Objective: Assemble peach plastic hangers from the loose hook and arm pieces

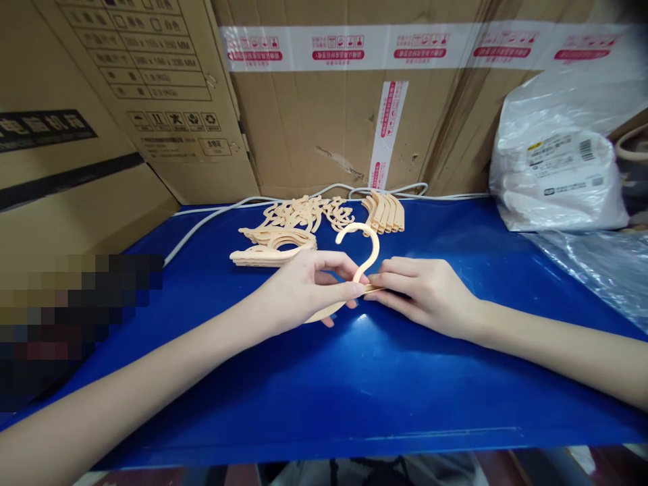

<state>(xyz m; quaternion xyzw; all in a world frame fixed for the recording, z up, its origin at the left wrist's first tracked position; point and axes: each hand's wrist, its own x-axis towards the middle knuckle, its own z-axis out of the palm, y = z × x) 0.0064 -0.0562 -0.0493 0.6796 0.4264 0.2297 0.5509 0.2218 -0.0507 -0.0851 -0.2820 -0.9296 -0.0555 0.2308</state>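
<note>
Both hands meet over the middle of a blue table on one pale orange plastic hanger. Its hook curves up between the hands. My left hand is closed around the hanger's body, with part of it showing below the fingers. My right hand pinches the hanger at the base of the hook with pressed-together fingers. Just behind the hands lie a stack of the same hanger bodies, a row of ornate pieces and a bunch of hooks.
Taped cardboard boxes wall off the back and left. A white cable runs along the table's rear edge. A white plastic bag with labels and clear film occupy the right side. A blurred patch sits at the left.
</note>
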